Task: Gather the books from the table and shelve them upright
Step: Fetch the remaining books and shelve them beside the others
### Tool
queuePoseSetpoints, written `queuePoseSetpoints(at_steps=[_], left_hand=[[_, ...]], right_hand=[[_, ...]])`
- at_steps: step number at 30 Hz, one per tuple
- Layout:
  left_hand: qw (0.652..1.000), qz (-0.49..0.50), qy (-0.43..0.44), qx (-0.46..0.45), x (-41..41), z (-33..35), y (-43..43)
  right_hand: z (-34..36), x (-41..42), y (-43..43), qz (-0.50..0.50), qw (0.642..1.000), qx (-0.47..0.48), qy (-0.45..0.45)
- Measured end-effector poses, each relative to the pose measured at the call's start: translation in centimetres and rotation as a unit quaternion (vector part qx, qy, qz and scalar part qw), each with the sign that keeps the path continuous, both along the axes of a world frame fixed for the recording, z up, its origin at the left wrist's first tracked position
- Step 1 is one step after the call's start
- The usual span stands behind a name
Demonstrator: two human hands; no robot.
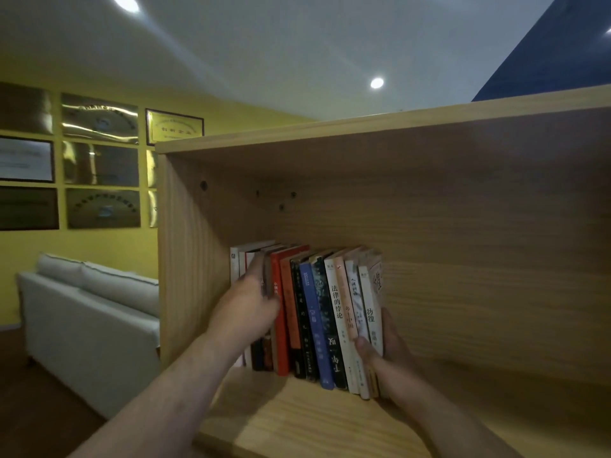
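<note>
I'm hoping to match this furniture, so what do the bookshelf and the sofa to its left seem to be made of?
The bookshelf holding the books looks like pale wood or wood-grain laminate with a matte finish. Grain lines run along every panel, but I cannot tell which of the two it is. The sofa seems upholstered in off-white fabric, with soft cushions edged in darker piping.

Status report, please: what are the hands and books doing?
Left hand flat on the books, left end. Right hand grips their right end. Books upright on shelf, leaning slightly. Nothing blocking.
</note>
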State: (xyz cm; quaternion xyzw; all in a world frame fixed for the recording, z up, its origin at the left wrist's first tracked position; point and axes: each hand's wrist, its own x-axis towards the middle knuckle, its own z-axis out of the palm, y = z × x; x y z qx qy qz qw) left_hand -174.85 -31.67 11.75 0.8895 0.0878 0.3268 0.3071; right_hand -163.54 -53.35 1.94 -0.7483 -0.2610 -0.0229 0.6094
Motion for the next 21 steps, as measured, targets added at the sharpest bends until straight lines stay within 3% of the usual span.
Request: queuePoseSetpoints(at_steps=[4,9,12,17,21], left_hand=[[0.999,0.015,0.051,0.004,2.0,2.6,1.7],[0.994,0.023,0.076,0.077,2.7,2.9,2.6],[0.998,0.019,0.051,0.033,3.1,2.6,2.8],[0.994,0.073,-0.045,0.070,2.9,1.2,1.7],[0.992,0.055,-0.114,0.005,1.8,0.8,0.3]], right_hand=[[-0.7,1.2,0.0,-0.008,1.000,-0.015,0.001],[-1.7,2.6,0.4,-0.015,1.000,-0.018,0.008],[-2.1,3.4,0.7,-0.020,1.000,-0.006,0.017],[-2.9,4.4,1.0,-0.027,0.999,-0.006,0.025],[-3.1,4.7,0.9,-0.020,0.999,-0.005,0.031]])
